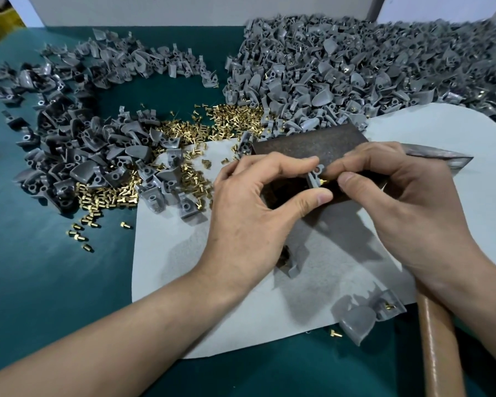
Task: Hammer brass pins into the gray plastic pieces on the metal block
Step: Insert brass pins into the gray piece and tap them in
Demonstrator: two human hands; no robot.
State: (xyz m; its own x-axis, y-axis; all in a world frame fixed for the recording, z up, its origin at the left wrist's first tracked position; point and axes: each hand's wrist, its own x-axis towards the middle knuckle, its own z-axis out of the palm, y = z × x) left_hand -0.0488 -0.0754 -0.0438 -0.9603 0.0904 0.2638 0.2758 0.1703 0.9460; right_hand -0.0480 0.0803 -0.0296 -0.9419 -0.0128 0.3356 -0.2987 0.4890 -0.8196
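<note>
My left hand [249,216] pinches a small gray plastic piece [315,176] between thumb and fingers, just above the rusty metal block [307,143]. My right hand [407,213] pinches a brass pin [324,181] against the piece's side, fingertip and thumb close together. The same hand also holds a hammer: its metal head [441,157] sticks out past the knuckles and its wooden handle [438,348] runs down under the wrist. Much of the block is hidden by both hands.
Loose brass pins [184,133] lie scattered between heaps of gray pieces at left [78,156] and a big heap at the back right [355,64]. A pale felt mat [212,282] covers the green table. Two gray pieces [364,313] lie at the mat's near edge.
</note>
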